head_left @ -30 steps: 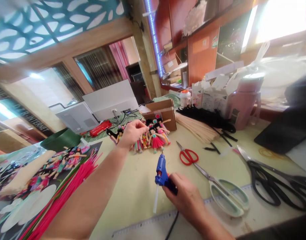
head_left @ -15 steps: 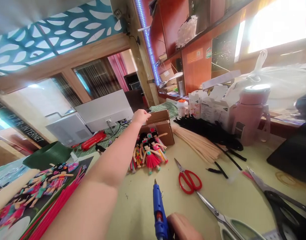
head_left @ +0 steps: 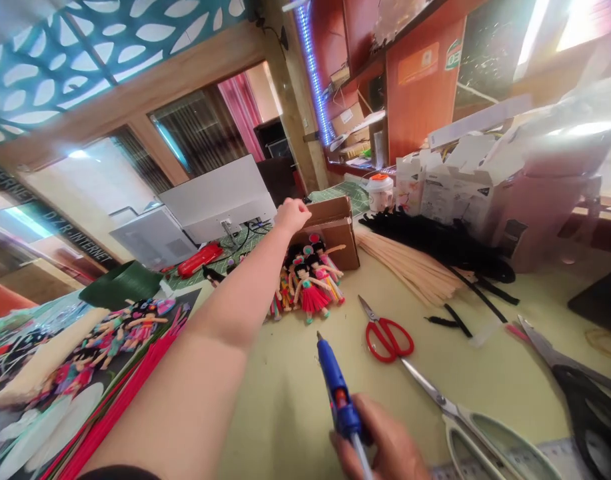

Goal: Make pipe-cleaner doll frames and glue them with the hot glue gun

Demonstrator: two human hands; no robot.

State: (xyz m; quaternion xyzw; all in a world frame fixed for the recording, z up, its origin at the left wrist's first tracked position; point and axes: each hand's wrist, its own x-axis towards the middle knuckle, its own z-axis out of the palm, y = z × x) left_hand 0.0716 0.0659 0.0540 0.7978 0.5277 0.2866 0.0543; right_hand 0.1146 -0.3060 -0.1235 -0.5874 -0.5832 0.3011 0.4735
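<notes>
My left hand (head_left: pixel 292 217) reaches far forward, its fingers pinched together at the cardboard box (head_left: pixel 330 220). Whatever is between them, if anything, is too small to make out. Low in the view, my right hand (head_left: pixel 388 437) grips a blue hot glue gun (head_left: pixel 335 387) with a glue stick in its back and its nozzle pointing away from me. Several small dolls in bright skirts, one in a red skirt (head_left: pixel 312 298), lean against the box's front. My left forearm hides part of this group.
Right of the glue gun lie red-handled scissors (head_left: pixel 389 339), white-handled scissors (head_left: pixel 455 410) and black-handled scissors (head_left: pixel 575 393). Behind them are beige strips (head_left: pixel 415 267) and black fuzzy stems (head_left: pixel 445 247). More dolls (head_left: pixel 85 360) and red stems (head_left: pixel 130 390) lie left. A monitor (head_left: pixel 220 193) stands behind.
The view has shifted, so the table things sit higher and farther right. My right hand shows more fully around the glue gun, which is now tilted. My left hand stays at the box.
</notes>
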